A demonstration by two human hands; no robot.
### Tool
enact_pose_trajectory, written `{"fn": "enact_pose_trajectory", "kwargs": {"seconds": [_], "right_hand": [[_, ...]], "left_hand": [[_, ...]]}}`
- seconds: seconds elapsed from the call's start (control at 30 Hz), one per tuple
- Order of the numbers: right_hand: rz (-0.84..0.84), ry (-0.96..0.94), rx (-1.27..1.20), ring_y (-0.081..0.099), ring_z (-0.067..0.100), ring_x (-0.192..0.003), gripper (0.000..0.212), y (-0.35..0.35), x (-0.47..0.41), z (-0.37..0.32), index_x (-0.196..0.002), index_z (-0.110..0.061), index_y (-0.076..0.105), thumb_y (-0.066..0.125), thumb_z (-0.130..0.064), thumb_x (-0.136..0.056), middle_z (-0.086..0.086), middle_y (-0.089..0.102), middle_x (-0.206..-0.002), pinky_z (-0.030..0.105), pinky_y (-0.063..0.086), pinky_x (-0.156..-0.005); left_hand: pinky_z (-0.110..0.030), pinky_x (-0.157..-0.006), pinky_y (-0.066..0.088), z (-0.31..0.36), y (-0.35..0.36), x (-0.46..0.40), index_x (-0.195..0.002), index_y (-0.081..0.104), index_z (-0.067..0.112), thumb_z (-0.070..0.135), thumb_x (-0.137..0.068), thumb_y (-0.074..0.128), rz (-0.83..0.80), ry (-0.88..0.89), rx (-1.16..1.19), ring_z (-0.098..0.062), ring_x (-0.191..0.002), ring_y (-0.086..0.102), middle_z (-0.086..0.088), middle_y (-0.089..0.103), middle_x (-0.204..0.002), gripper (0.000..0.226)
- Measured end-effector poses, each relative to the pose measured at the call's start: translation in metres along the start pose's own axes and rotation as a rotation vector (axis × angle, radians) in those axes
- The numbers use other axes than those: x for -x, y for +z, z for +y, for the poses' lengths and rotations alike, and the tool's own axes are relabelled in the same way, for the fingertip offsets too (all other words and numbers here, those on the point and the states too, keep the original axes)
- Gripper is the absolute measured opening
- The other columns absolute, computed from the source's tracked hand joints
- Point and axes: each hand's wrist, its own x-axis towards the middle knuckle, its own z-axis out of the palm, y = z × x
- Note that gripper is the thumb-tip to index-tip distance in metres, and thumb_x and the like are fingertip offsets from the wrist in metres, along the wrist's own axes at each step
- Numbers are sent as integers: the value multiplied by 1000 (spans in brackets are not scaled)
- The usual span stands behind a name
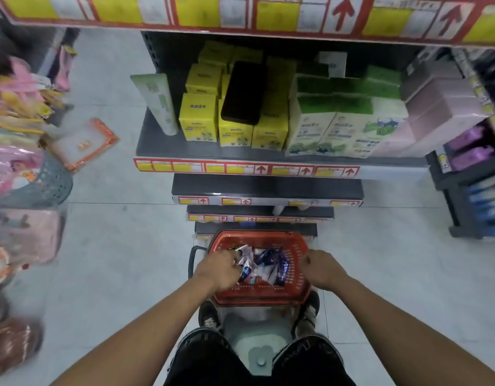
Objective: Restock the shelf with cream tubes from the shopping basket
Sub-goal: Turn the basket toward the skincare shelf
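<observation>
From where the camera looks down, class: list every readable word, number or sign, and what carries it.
Red up-arrows: white tags on the red-edged shelf price strip.
Yellow cardboard boxes: print too blurred to read.
Green-and-white cartons: print too blurred to read.
Purple cream tubes in the red plastic basket: illegible.

The shopping basket (259,295) sits on the floor before the shelf (268,158). Cream tubes (271,264) lie in it. The left hand (220,270) reaches inside the basket; the right hand (321,270) rests at its right rim.
</observation>
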Motion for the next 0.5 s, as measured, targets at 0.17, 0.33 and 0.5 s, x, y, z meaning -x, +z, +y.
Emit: {"fn": "enact_pose_trajectory", "kwargs": {"seconds": [0.17,0.33,0.5], "right_hand": [[-64,-84,-13,67,23,-80,26,2,-21,45,-71,-18,60,51,-34,-89,7,72,-88,33,56,-75],[-70,-167,-67,66,24,-71,29,-6,-30,90,-69,-17,59,53,-36,-89,6,68,-76,38,58,-69],[-56,-169,-101,67,21,-70,31,6,-55,118,-72,-17,63,51,-39,-90,3,68,-75,41,61,-69]], "left_hand": [[-40,-91,59,42,29,-15,-113,69,26,43,-87,45,-20,-94,63,-27,-102,69,-6,74,-120,40],[-34,-84,53,86,50,-24,-104,69,25,36,-94,50,-34,-148,84,-27,-100,67,-8,74,-117,24],[-34,-80,51,95,74,-51,-110,71,24,34,-89,47,-58,-165,89,-31,-100,69,-11,74,-115,33]]}}
